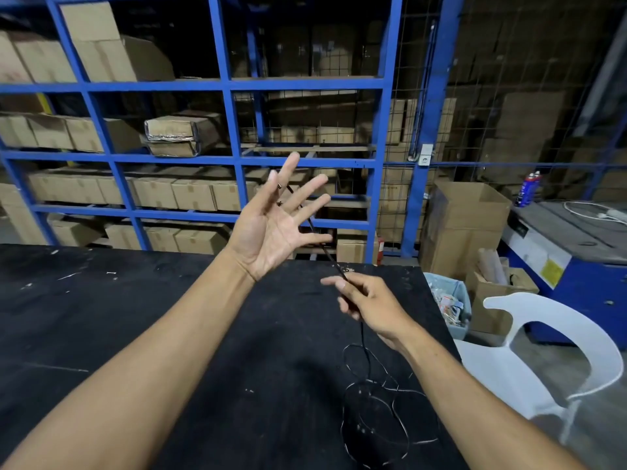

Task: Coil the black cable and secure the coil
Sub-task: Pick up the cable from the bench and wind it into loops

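Cable between hands — unlabelled

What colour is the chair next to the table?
The chair is white, seen best in the head view, at the right.

two hands, one black cable, one chair

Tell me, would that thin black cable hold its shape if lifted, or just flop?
Probably flop: the black cable lies in loose, uneven loops on the table. It looks light, since the right hand pinches it with fingertips alone.
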Available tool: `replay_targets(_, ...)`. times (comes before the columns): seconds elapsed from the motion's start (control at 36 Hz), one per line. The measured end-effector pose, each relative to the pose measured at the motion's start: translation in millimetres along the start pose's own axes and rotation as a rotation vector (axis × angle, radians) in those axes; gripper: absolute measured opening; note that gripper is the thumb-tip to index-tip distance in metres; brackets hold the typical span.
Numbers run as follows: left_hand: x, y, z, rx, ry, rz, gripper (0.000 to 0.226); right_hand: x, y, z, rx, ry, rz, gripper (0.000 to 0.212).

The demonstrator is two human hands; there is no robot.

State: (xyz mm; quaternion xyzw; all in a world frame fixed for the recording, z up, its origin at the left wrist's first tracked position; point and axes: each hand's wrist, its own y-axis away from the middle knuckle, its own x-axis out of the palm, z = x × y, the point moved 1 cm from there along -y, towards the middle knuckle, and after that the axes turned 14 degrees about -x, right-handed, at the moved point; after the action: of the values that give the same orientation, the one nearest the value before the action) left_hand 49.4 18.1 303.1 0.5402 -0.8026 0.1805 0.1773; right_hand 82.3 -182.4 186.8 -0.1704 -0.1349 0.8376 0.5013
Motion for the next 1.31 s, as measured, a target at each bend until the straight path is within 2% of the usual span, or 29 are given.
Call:
replay_targets(0.19,-12.5,-7.4,-13.9,0.021,-0.160,-0.164,0.043,1.7,13.8,20.5,-0.011,0.087,0.136,0.026)
replay_targets(0.47,-22.1,-8.5,11.9,-0.129,-0.559,-0.258,0.040,-10.1,10.8,69.4,-0.177,0.336,0.248,0.027)
replay_targets(0.75,-39.5,-3.9,20.0,-0.239,-0.306,-0.216,0.042,-23.4,0.3,101.2,-0.298,0.465,0.294,0.026)
replay_targets(1.0,-33.3,9.7,28.0,-0.542,-0.534,-0.047,0.048,-42.0,-18.8,116.9,-0.298,0.550,0.332,0.022)
replay_targets(1.14,-15.5,11.9,31.0,-0.624,-0.556,0.031,0.050,-44.5,-35.8,126.0,-0.295,0.585,0.305,0.022)
replay_targets(1.31,-10.3,15.5,21.2,-0.713,-0.616,0.157,0.051,-45.6,-46.8,124.1,-0.374,0.625,0.301,0.016)
